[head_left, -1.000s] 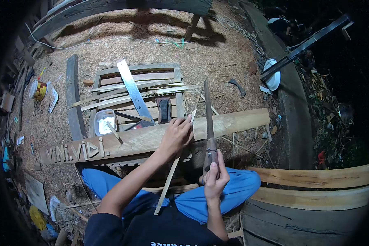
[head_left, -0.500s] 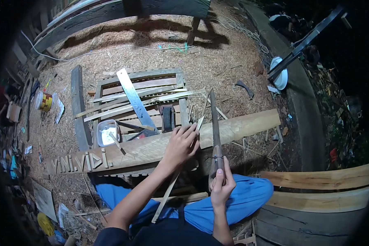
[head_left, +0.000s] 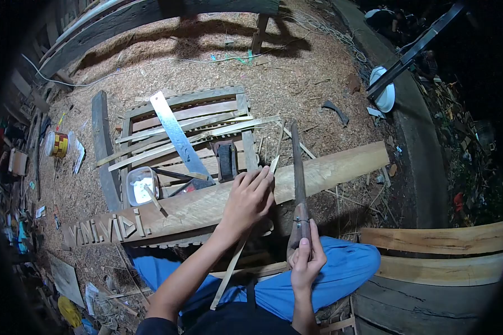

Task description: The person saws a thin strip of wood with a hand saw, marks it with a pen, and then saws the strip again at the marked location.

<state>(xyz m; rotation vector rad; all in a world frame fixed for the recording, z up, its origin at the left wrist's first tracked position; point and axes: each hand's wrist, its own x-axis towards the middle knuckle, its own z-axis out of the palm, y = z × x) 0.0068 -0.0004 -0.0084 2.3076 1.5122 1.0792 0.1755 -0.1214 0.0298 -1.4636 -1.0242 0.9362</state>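
Note:
My left hand (head_left: 250, 195) presses down on the long board (head_left: 341, 168), its fingers closed over a thin wooden strip (head_left: 227, 282). The strip's pointed end sticks out past the fingertips, and its other end runs back over my lap. In my right hand (head_left: 307, 258) is the wooden handle of a long, narrow, dark-bladed handsaw (head_left: 297, 162). Its blade points away from me across the board, just right of my left hand and apart from the fingers. Strip-built letters (head_left: 109, 228) reading "VINI.VIDI." lie along the board's left end.
Beyond the board, a slatted wooden frame (head_left: 241, 103) bears loose strips, a metal ruler-like blade (head_left: 176, 134) and a black-bristled brush (head_left: 226, 162). A plastic tub (head_left: 133, 195) of white paste with a stick stands near it. Planks (head_left: 441, 237) lie at right.
The saw blade tilts slightly differently and sits a little farther right of my left hand. Both hands keep their grips; the view has shifted slightly.

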